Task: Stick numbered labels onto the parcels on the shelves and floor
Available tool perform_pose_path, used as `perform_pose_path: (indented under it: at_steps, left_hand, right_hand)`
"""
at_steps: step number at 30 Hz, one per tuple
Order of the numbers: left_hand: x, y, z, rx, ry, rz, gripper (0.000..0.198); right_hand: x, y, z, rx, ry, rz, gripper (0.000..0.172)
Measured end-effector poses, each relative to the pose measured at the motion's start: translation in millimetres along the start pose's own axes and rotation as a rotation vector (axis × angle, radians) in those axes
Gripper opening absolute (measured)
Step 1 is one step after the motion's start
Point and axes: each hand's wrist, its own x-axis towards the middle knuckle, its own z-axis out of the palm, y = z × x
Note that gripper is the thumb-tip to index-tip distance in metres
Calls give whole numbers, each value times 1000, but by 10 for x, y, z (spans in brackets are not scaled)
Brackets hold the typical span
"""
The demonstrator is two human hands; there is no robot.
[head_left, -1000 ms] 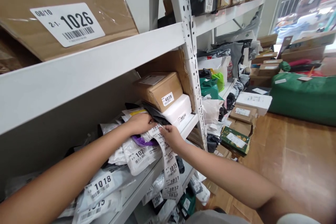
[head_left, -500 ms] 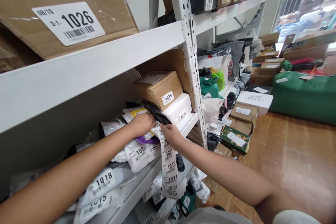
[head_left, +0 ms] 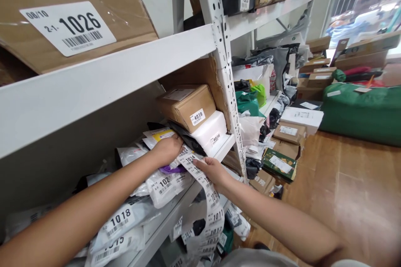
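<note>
A long strip of numbered barcode labels point(head_left: 214, 204) hangs in a curve in front of the shelf. My right hand point(head_left: 213, 172) pinches its edge near the label 1034. At the strip's upper end my left hand point(head_left: 169, 149) is closed among the parcels; its fingertips are partly hidden, and what they grip cannot be made out. Under and beside it lie a white-and-yellow mailer point(head_left: 163, 134), a purple piece of packaging point(head_left: 171, 169) and a white plastic mailer point(head_left: 169, 187) with a label. Just behind both hands is a black plastic parcel point(head_left: 188, 135).
A brown box point(head_left: 188, 106) marked 4039 rests on a white box point(head_left: 213, 133) marked 4038. A white shelf beam point(head_left: 109, 79) crosses above my arms, and a perforated upright point(head_left: 227, 79) stands at right. Boxes and a large green bundle point(head_left: 360, 112) lie on the floor.
My right hand has moved slightly right and down along the label strip, uncovering 1034 and swinging the hanging part rightward. The left hand stays at nearly the same place.
</note>
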Motion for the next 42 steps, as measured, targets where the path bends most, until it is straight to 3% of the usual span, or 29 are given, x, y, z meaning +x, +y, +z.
perform_pose_path:
  at_steps: [3,6,8,10,12,13,15,17,20,23,26,30,34,42]
  left_hand:
    - [-11,6,-6,-12,9,-7,35]
    - [-67,14,-24,-61,61,-93,36]
    - [-138,23,-41,-172,207,-194,48]
    - [-221,23,-61,-249,432,-231,65]
    - [-296,-3,-85,-208,604,-169,68]
    - [-325,-29,-97,-169,624,-98,60]
    - [-367,-108,-120,-139,536,108,32]
    - [-396,-202,-139,-199,354,316,13]
    - [-438,-317,-166,-352,153,411,22]
    - [-468,-363,-197,-448,85,413,32]
    - [-458,-362,-219,-504,75,406,28]
    - [-406,-347,-223,-629,88,303,32]
    - [-368,-333,-217,-662,66,167,31]
    - [-327,-332,-153,-607,62,86,32]
  right_hand:
    - [-190,64,-148,28,-85,57,58]
    - [-331,177,-335,-22,-103,-7,54]
    - [-383,240,-437,-80,-107,-96,48]
    - [-401,265,-499,-140,-139,-168,42]
    - [-398,247,-521,-176,-191,-217,39]
    - [-395,223,-520,-179,-221,-236,38]
    - [-394,157,-505,-168,-295,-256,39]
    - [-400,78,-477,-168,-363,-274,40]
    - [-389,-34,-390,-202,-364,-329,36]
    - [-294,-101,-220,-170,-297,-321,39]
    - [-107,-79,-14,-127,-221,-359,48]
    - [143,41,171,-158,-130,-373,52]
    - [234,79,244,-123,-159,-362,47]
    - [337,74,247,-221,-142,-281,54]
